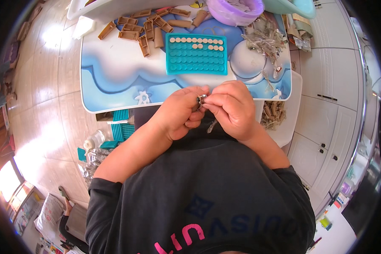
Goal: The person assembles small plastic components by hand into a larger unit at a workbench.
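Note:
Above my lap, close to the table's front edge, my left hand (178, 111) and my right hand (233, 108) meet with fingers pinched. Between their fingertips is a small part with a dark and shiny metallic look (200, 100), mostly hidden by the fingers. A short grey bundle of thin wires (212, 126) hangs beneath the hands; whether it joins the small part I cannot tell. Just beyond stands a teal tray (197, 61) with rows of round pockets. Pale round discs (197, 40) fill its far row and part of the second.
Brown hollow plastic shells (131, 28) lie heaped at the far left. A purple bowl (237, 12) lined with clear plastic stands at the back, beside a tangle of wired parts (264, 36). More brown pieces (273, 114) fill a white bin at right. Teal trays (120, 127) sit below left.

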Action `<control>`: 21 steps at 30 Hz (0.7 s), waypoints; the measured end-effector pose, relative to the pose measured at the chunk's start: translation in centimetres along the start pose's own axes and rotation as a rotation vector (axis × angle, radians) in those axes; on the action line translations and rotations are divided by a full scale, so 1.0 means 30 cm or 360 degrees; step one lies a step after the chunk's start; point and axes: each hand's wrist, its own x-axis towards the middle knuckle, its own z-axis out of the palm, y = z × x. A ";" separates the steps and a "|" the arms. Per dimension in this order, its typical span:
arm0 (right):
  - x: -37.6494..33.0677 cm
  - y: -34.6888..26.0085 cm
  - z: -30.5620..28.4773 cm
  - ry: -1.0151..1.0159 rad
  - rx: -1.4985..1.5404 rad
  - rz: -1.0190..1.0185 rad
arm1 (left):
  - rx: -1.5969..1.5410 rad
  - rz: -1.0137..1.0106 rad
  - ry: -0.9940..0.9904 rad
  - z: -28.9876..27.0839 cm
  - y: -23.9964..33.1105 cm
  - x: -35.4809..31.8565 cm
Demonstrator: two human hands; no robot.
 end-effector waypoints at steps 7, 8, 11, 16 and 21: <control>0.005 0.015 -0.008 0.0056 -0.0068 0.0056 | 0.0446 0.0572 0.0181 0.007 -0.005 -0.032; 0.002 0.016 -0.006 0.0059 -0.0074 0.0058 | 0.0449 0.0570 0.0175 0.005 -0.006 -0.032; -0.005 0.017 -0.002 0.0069 -0.0090 0.0059 | 0.0531 0.0635 0.0263 0.003 -0.009 -0.030; -0.018 0.004 0.006 0.0126 -0.0145 0.0098 | 0.0331 0.0702 0.0287 0.004 -0.018 -0.024; 0.002 -0.002 -0.006 0.0200 0.0084 0.0260 | 0.0517 0.0735 0.0283 0.006 -0.011 -0.037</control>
